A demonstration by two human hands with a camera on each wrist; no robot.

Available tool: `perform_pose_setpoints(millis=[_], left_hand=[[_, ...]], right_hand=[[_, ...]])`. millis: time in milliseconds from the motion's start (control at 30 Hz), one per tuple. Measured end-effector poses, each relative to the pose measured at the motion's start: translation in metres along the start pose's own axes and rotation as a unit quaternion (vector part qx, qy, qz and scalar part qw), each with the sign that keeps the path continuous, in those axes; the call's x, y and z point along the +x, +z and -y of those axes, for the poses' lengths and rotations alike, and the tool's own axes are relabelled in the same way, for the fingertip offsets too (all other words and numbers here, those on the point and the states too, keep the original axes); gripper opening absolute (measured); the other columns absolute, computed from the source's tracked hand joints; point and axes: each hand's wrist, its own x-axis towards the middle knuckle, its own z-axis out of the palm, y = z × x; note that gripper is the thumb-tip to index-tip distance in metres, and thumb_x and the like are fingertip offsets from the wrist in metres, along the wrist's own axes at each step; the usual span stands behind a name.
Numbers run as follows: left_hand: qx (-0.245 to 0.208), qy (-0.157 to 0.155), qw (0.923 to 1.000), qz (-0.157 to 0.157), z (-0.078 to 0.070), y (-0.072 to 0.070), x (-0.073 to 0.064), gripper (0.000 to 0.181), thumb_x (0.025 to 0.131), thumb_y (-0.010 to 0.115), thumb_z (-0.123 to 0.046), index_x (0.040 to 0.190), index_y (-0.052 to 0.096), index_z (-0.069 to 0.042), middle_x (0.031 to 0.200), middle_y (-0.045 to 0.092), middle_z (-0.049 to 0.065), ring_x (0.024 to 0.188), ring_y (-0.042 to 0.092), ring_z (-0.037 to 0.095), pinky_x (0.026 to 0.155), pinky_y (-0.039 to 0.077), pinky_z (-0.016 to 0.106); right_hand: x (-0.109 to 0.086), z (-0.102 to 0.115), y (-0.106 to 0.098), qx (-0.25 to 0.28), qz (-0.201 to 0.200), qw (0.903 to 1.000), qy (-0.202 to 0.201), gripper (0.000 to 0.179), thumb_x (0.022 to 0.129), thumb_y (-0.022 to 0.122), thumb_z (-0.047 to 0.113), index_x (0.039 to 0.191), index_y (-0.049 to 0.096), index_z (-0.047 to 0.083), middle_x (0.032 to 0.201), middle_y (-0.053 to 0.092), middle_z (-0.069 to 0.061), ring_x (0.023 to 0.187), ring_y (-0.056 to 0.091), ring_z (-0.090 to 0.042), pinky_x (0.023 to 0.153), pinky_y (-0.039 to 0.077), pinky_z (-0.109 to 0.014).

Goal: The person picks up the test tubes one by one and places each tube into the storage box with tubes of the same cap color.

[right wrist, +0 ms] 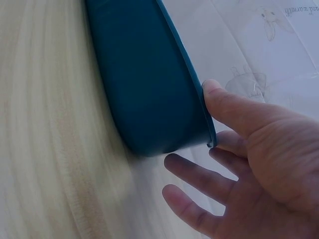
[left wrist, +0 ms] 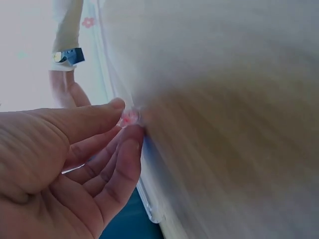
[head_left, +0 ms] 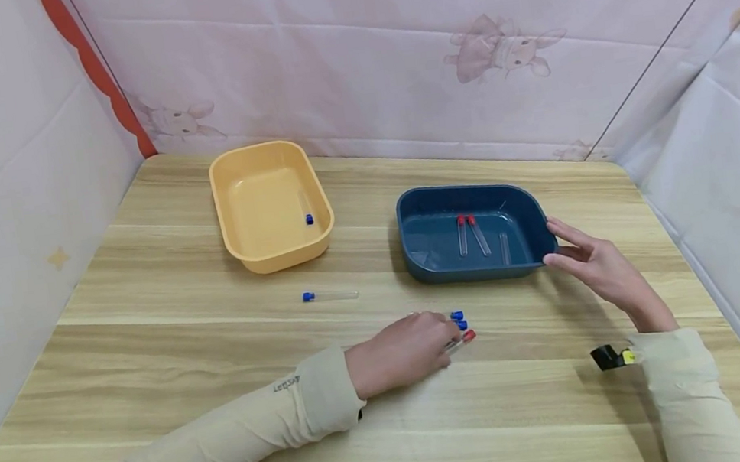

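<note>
At mid-table my left hand (head_left: 407,350) pinches a red-capped clear test tube (head_left: 458,343) between thumb and fingers. In the left wrist view, the red end shows right at the fingertips. Two blue caps (head_left: 459,320) poke out beside the same hand, the rest of their tubes hidden behind it. On the right, my right hand (head_left: 602,270) grips the near right corner of a dark blue tub (head_left: 472,275), thumb on the rim. Its lower fingers spread free in the right wrist view. Inside that tub lie red-capped test tubes (head_left: 478,236).
A yellow tub (head_left: 280,261) stands at the back left with a blue-capped test tube (head_left: 309,218) in it. Another blue-capped tube (head_left: 331,296) lies on the wooden table (head_left: 169,348) in front of it. Patterned cloth walls (head_left: 350,71) rise along the table's back and sides.
</note>
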Motion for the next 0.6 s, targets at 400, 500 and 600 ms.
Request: perform_pose_setpoints(millis=[400,500,600], left_hand=[[0.02,-0.012,0.9997,-0.001,-0.006,-0.001,0.006,0.049,0.084,0.068,-0.036,0.125,0.056,-0.012,0.108,0.051,-0.001,0.083,0.052,0.008,0.074,0.048,0.024],[0.076,0.02,0.9969,-0.003,-0.002,-0.004,0.006,0.061,0.08,0.071,-0.044,0.129,0.054,-0.012,0.114,0.046,0.0,0.091,0.049,0.009,0.08,0.047,0.025],[0.113,0.064,0.9915,0.002,0.004,-0.007,0.009,0.072,0.076,0.071,-0.051,0.133,0.051,-0.013,0.126,0.042,-0.001,0.109,0.041,0.011,0.094,0.039,0.027]], right_hand=[[0.001,-0.001,0.0,0.008,-0.003,0.9999,-0.007,0.065,0.089,0.062,0.032,0.146,0.032,0.019,0.15,0.027,0.003,0.12,0.048,-0.029,0.081,0.042,-0.007],[0.001,-0.002,0.001,0.01,-0.005,0.9999,-0.01,0.065,0.089,0.062,0.031,0.146,0.033,0.017,0.15,0.027,0.003,0.119,0.049,-0.029,0.081,0.042,-0.008],[0.001,-0.003,0.0,0.011,-0.008,0.9998,-0.012,0.065,0.089,0.062,0.031,0.145,0.033,0.016,0.15,0.028,0.002,0.118,0.05,-0.029,0.08,0.043,-0.008]])
